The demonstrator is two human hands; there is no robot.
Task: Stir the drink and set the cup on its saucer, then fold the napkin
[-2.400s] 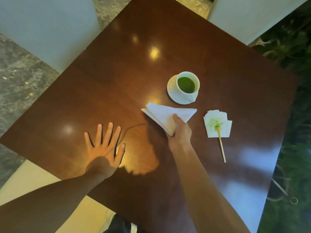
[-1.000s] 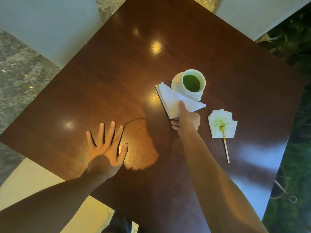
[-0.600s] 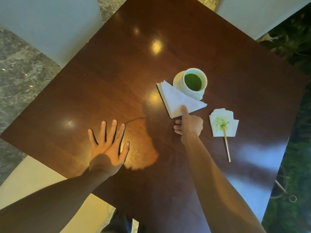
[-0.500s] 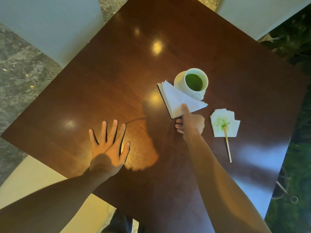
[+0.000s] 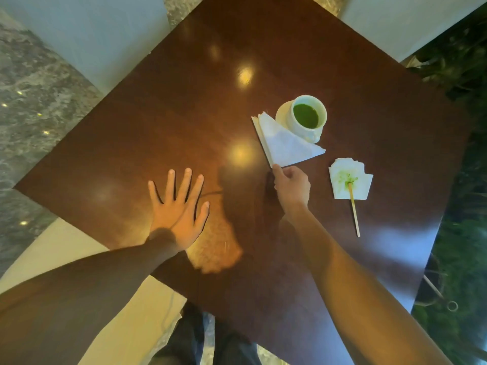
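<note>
A white cup [image 5: 308,115] of green drink stands on its white saucer [image 5: 283,114] at the right of the dark wooden table [image 5: 184,114]. A white napkin [image 5: 284,143], folded into a triangle, lies flat against the saucer's near side and overlaps its rim. My right hand [image 5: 292,184] sits just below the napkin's near corner, fingers curled, one fingertip at that corner. My left hand [image 5: 179,206] lies flat on the table with fingers spread, well left of the napkin.
A small green-stained napkin [image 5: 350,177] lies right of my right hand, with a wooden stir stick [image 5: 354,209] resting on it. White chairs [image 5: 92,35] stand at the far corners, a cream seat [image 5: 52,259] at the near left. Plants [image 5: 461,180] border the right edge.
My right hand slid the folded napkin up against the saucer, then drew back from on top of it to its near corner. My left hand stayed flat.
</note>
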